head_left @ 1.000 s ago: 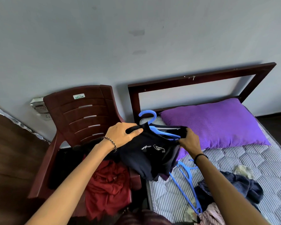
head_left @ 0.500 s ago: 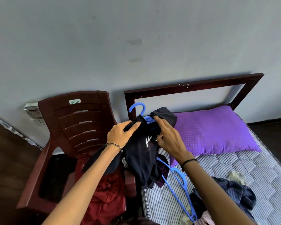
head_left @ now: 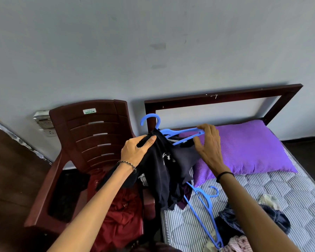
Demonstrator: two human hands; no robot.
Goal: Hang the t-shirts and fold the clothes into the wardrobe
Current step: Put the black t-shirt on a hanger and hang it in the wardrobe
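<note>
A pale grey wall (head_left: 153, 51) fills the upper half of the view. Below it on the right stands a bed (head_left: 289, 197) with a striped, quilted mattress and a dark wooden headboard (head_left: 225, 97). A dark red plastic chair (head_left: 91, 135) stands just beside the bed on the left, its back to the wall. A purple pillow (head_left: 247, 146) lies at the head of the bed.

The dark t-shirt (head_left: 164, 171) hangs in the air over the gap between chair and bed, draped from a blue hanger (head_left: 182, 132) whose hook points up in front of the headboard post. Only the shirt's left side sits on the hanger; the hanger's right arm is bare. A red garment (head_left: 124, 215) lies crumpled on the chair seat. A heap of clothes (head_left: 273, 219) lies on the mattress. A second blue hanger (head_left: 205, 202) lies beside the heap.

The left hand (head_left: 135, 150) holds the shirt's fabric near the hanger's neck, its grip pinching the cloth under the thumb. The right hand (head_left: 209, 144) holds the hanger's bare arm, its grip closed around it with fingers above and thumb below.
</note>
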